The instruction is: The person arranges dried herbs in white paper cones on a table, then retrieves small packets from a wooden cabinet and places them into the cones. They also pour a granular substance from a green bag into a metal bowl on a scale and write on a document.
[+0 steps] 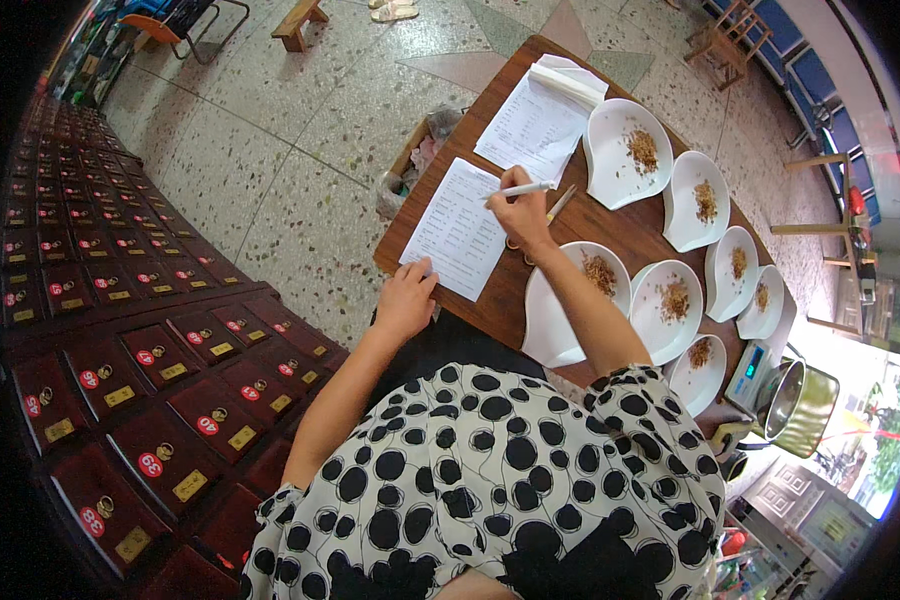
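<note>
Gripping a slim white pen (pixel 538 188) in your right hand (pixel 520 215), over a white printed paper sheet (pixel 455 232).
Your left hand (pixel 407 300) lies unclenched, fingertips at the sheet's near-left edge; the sheet rests on a brown wooden table (pixel 497 308).

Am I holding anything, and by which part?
Your right hand holds a white pen by its lower barrel, near the writing end. Your left hand rests on the printed sheet, gripping nothing.

Dark red drawers (pixel 155 370) with ring pulls filled the left side.
Beyond them, a wooden stool (pixel 298 22) stood on the speckled floor (pixel 240 175) near pale slippers (pixel 394 13), an orange chair (pixel 151 28) farther left.
</note>
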Action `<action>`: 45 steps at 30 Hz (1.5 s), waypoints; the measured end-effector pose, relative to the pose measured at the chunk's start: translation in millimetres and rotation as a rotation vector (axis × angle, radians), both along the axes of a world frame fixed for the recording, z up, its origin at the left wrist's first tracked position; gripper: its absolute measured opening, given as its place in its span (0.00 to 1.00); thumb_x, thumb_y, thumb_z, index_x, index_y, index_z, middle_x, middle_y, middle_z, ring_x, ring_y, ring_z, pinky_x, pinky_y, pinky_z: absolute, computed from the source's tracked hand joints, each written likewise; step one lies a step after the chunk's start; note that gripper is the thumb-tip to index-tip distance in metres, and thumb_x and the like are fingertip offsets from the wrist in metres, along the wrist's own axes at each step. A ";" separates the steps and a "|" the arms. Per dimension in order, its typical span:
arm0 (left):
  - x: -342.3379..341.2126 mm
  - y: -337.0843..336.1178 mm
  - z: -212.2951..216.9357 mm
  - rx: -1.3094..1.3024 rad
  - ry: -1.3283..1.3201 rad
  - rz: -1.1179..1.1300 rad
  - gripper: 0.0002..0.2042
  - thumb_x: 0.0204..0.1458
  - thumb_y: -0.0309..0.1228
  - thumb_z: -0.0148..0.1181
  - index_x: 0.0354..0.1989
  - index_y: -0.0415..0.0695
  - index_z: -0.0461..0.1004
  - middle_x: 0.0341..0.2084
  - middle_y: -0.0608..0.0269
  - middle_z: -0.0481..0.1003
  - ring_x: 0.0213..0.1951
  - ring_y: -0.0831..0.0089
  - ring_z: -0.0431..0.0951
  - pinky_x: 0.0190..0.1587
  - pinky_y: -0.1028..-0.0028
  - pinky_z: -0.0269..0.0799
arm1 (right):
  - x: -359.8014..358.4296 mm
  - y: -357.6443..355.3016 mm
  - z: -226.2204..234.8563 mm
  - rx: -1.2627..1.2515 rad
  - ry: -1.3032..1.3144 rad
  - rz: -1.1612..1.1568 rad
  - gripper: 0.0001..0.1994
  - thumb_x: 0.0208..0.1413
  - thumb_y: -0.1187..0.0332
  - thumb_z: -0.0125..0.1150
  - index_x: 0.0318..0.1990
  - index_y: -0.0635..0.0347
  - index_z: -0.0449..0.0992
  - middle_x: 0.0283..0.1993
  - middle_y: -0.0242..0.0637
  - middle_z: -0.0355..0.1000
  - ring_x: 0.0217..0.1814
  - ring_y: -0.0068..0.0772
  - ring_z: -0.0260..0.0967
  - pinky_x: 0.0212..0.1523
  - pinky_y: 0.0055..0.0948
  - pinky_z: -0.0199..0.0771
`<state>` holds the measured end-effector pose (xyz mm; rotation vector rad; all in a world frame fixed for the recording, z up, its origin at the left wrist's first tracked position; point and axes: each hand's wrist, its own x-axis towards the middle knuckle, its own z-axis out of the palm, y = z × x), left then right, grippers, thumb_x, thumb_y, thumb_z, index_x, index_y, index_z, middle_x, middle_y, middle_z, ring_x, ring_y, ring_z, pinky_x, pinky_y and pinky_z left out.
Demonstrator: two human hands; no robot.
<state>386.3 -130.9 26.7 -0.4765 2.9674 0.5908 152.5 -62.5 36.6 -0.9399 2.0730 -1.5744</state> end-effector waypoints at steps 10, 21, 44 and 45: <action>-2.9 -10.1 4.4 -0.004 -0.090 -0.104 0.20 0.37 0.31 0.60 0.43 0.46 0.69 0.51 0.60 0.62 0.51 0.61 0.63 0.43 0.63 0.69 | 65.2 -15.0 -58.2 0.006 -0.378 -0.272 0.09 0.46 0.66 0.54 0.29 0.63 0.74 0.26 0.36 0.71 0.30 0.24 0.66 0.32 0.23 0.66; -2.2 -15.2 12.7 -0.016 -0.158 -0.153 0.23 0.37 0.33 0.60 0.47 0.47 0.67 0.53 0.60 0.60 0.52 0.61 0.62 0.43 0.64 0.69 | 63.9 -19.9 -57.5 0.131 -0.060 -0.283 0.07 0.45 0.67 0.56 0.27 0.60 0.73 0.27 0.41 0.69 0.30 0.34 0.66 0.31 0.31 0.67; 25.5 -14.2 -0.7 0.386 0.290 0.142 0.20 0.40 0.22 0.55 0.46 0.43 0.68 0.51 0.54 0.62 0.51 0.57 0.63 0.51 0.66 0.61 | 46.8 29.3 -14.2 0.371 0.672 0.030 0.12 0.39 0.76 0.52 0.34 0.55 0.74 0.34 0.37 0.66 0.43 0.40 0.61 0.38 0.36 0.63; 28.0 -16.3 4.8 0.444 0.309 0.220 0.19 0.41 0.22 0.54 0.46 0.43 0.69 0.50 0.54 0.63 0.50 0.57 0.65 0.51 0.66 0.61 | 47.8 28.8 -13.9 0.352 0.661 0.047 0.12 0.38 0.77 0.52 0.34 0.55 0.74 0.34 0.37 0.66 0.43 0.40 0.61 0.37 0.36 0.63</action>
